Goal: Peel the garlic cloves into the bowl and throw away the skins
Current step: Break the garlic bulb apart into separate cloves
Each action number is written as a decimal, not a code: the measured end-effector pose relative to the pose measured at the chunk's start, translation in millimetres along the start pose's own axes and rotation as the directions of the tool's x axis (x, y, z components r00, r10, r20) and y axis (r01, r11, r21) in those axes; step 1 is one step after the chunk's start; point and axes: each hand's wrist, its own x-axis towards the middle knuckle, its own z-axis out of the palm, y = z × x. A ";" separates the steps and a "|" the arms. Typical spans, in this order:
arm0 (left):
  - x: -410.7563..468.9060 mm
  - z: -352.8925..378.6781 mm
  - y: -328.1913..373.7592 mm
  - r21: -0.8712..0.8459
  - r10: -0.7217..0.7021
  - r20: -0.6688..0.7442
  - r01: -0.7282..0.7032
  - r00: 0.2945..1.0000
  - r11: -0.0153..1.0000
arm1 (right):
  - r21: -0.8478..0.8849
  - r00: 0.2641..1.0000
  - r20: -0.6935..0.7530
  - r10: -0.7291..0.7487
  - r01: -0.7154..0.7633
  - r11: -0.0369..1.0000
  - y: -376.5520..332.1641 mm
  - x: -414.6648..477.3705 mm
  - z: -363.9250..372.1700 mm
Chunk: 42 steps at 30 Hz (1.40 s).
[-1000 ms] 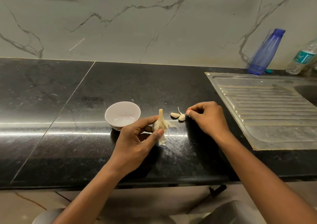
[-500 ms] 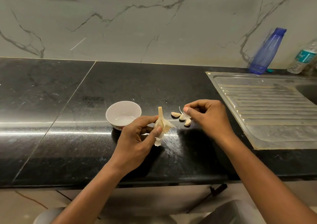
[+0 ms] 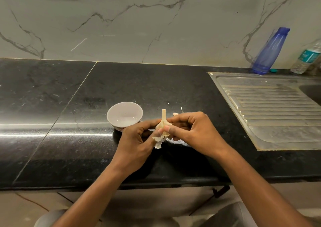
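A garlic bulb with an upright stalk is pinched between both hands just above the black counter. My left hand grips it from the left, and my right hand holds it from the right with the thumb on its front. Loose papery skin hangs from under the bulb. A small white bowl stands just left of the hands and looks empty. Only the tip of one loose clove shows behind my right hand; the others are hidden.
A steel sink drainboard is set into the counter at the right. A blue bottle and a clear water bottle stand against the marble wall behind it. The counter's front edge runs below my forearms.
My right hand left the loose cloves on the counter and came left onto the garlic bulb. The left hand kept hold of the bulb.
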 end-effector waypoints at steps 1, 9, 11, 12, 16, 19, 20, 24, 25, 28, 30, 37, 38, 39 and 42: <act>-0.2 0.2 0.3 -0.005 0.001 0.002 -0.001 1.000 1.000 | -0.015 1.000 -0.005 -0.001 0.001 1.000 1.9 0.7 0.1; -0.9 0.6 1.0 0.003 0.010 0.000 -0.010 1.000 1.000 | 0.011 0.984 -0.154 0.092 -0.091 0.996 -2.5 2.9 13.8; -1.1 0.6 0.4 0.017 0.011 -0.009 -0.011 1.000 1.000 | -0.058 0.981 -0.185 0.050 -0.061 0.996 -4.2 3.4 18.2; -1.2 0.6 0.2 0.024 0.009 -0.014 -0.009 1.000 1.000 | -0.095 0.980 -0.197 0.029 -0.049 0.994 -4.8 3.4 20.4; -2.3 0.0 -0.8 0.053 0.014 -0.028 -0.012 1.000 0.998 | -0.236 0.968 -0.246 -0.053 -0.006 0.972 -4.1 3.4 28.9; -3.6 -0.3 -1.8 0.057 0.005 -0.034 -0.003 0.999 0.998 | -0.267 0.953 -0.286 -0.102 0.022 0.963 0.0 5.1 32.4; -3.7 -0.2 -1.8 0.058 0.002 -0.033 -0.001 0.999 0.998 | -0.273 0.947 -0.302 -0.113 0.028 0.962 1.0 5.4 32.4; -1.1 -0.6 -1.8 0.010 -0.023 -0.042 0.023 0.999 1.000 | -0.189 0.947 -0.317 -0.052 -0.010 0.982 7.7 6.4 27.3; -0.3 -1.0 -2.3 -0.005 -0.030 -0.047 0.029 0.998 1.000 | -0.092 0.949 -0.315 0.007 -0.037 0.995 9.5 7.4 23.8; 0.4 0.2 -4.3 -0.016 -0.053 -0.070 0.052 0.996 0.999 | 0.267 0.957 -0.245 0.158 -0.090 0.959 12.0 8.7 10.7; 0.6 1.2 -4.9 -0.024 -0.063 -0.083 0.061 0.995 0.998 | 0.312 0.960 -0.225 0.169 -0.093 0.945 14.3 7.1 1.3; 0.8 0.6 -5.8 0.012 -0.073 -0.085 0.075 0.994 0.997 | -0.079 0.895 -0.440 0.076 -0.123 0.989 28.4 19.1 -33.4; 0.4 0.6 -5.6 0.015 -0.073 -0.083 0.074 0.994 0.997 | -0.170 0.883 -0.468 0.040 -0.134 0.976 31.0 22.1 -37.5; 0.4 0.7 -5.1 0.015 -0.072 -0.083 0.074 0.994 0.997 | -0.231 0.876 -0.483 0.010 -0.139 0.963 33.7 25.2 -39.9; 0.8 1.0 -4.6 0.014 -0.074 -0.090 0.076 0.993 0.997 | -0.343 0.874 -0.484 -0.043 -0.144 0.928 41.4 33.8 -38.8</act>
